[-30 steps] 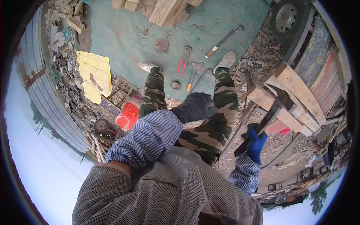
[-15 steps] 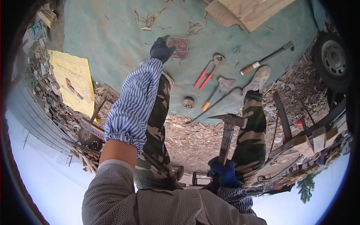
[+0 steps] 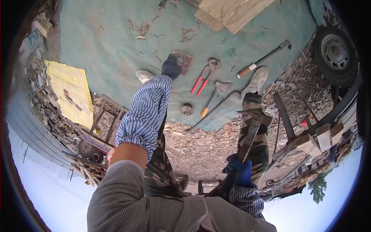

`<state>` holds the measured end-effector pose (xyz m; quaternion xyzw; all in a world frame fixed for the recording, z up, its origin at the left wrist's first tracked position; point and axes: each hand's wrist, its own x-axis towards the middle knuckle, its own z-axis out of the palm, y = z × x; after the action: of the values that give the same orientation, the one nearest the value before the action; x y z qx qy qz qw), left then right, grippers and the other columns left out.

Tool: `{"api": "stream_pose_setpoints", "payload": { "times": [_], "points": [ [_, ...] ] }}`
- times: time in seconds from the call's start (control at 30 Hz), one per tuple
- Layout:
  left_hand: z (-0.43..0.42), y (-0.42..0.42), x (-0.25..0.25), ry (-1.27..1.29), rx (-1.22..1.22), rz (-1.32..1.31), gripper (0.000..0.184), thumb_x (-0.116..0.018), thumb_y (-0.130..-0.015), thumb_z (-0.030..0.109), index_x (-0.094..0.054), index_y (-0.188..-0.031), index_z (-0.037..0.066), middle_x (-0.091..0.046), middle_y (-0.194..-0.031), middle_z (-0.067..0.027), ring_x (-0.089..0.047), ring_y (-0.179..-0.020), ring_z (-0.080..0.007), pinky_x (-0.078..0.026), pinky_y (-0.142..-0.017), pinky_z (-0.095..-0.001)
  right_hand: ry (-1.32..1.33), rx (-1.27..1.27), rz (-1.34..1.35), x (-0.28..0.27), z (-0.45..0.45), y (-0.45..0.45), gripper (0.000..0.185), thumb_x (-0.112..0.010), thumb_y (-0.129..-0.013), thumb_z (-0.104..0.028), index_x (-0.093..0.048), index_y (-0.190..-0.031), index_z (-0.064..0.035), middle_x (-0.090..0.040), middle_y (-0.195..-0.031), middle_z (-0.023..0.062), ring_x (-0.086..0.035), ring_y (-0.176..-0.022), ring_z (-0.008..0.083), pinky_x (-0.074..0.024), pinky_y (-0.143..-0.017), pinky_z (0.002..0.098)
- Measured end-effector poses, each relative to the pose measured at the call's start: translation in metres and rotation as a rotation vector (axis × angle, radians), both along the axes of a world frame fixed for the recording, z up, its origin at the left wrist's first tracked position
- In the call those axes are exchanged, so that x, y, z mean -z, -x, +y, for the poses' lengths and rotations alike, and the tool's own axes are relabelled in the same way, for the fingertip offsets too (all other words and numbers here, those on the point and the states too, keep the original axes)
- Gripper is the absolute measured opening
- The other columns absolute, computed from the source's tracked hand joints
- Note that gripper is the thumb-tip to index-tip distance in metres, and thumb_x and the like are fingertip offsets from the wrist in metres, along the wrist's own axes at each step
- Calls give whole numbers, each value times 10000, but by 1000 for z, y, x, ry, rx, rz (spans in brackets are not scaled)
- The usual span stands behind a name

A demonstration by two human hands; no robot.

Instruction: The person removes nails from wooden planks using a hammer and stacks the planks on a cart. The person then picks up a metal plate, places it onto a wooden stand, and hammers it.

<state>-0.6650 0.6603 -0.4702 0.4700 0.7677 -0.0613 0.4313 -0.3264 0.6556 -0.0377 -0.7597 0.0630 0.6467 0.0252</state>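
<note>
My left hand (image 3: 171, 68), in a dark glove, is closed on the near-left edge of a flat reddish-brown block (image 3: 185, 62), tilted over the green ground sheet (image 3: 108, 42). Whether the block touches the sheet I cannot tell. Low on the right, my right hand (image 3: 240, 170), in a blue glove, grips the handle of a hammer (image 3: 249, 139), its head up in front of my right leg. Right of the block lie red-handled pincers (image 3: 206, 75), with a hatchet (image 3: 217, 94) and a thin dark bar (image 3: 214, 109) nearer to me.
A wooden-handled tool with a dark shaft (image 3: 266, 58) lies near my right shoe (image 3: 255, 81). A round metal piece (image 3: 186, 109) sits close to the sheet's near edge. Boards (image 3: 235, 13) are at the top, a wheel (image 3: 334, 54) at the right, a yellow panel (image 3: 69, 91) at the left.
The block has shifted toward me and turned askew, with my left hand at its edge. The hammer in my right hand has moved right and leans more. The whole view has shifted slightly.
</note>
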Motion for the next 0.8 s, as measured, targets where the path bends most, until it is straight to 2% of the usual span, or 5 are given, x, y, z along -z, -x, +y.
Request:
{"api": "stream_pose_setpoints", "payload": {
  "times": [0.3, 0.5, 0.6, 0.63, 0.8],
  "points": [
    [-34, -4, -14, 433, -512, 117, 1076, -883, -643, 393, -342, -1490, 10, -430, -1476, -267, -426, -1373, -377, -358, -1134, -405, -93, 11, -41, 0, 8, -31, 113, -621, -818, -75, -621, -842, 35, -550, -652, 54, -543, -546, 147, -505, -519, 307],
    [-109, -41, 71, -166, -1358, -540, 962, -878, -681, 155, -335, -1462, 12, -529, -1399, -200, -537, -1252, -322, -432, -1024, -386, 0, 2, -124, 28, -5, -11, 116, -631, -798, -70, -632, -844, 37, -539, -612, 68, -532, -501, 169, -498, -514, 314],
    [-98, -55, 97, -97, -1378, -264, 1209, -920, -632, 234, -157, -1535, -16, -328, -1552, -218, -331, -1438, -285, -229, -1184, -352, 75, -10, -98, 37, -11, -6, 126, -634, -794, -76, -615, -853, 33, -527, -598, 71, -513, -472, 190, -474, -482, 338],
    [-82, -62, 92, -82, -1480, -153, 915, -890, -658, 116, -396, -1411, -48, -541, -1369, -189, -546, -1231, -263, -410, -1039, -365, 85, -4, -90, 38, -11, -3, 131, -638, -795, -80, -617, -852, 35, -526, -597, 72, -512, -469, 191, -474, -482, 338],
    [-63, -49, 69, -82, -1721, -496, 282, -793, -718, 25, -635, -950, 56, -659, -799, -39, -602, -642, -173, -489, -614, -319, 98, -12, -52, 23, -7, 1, 136, -631, -803, -63, -643, -860, 59, -548, -607, 83, -559, -501, 204, -524, -530, 349]
  ]
}}
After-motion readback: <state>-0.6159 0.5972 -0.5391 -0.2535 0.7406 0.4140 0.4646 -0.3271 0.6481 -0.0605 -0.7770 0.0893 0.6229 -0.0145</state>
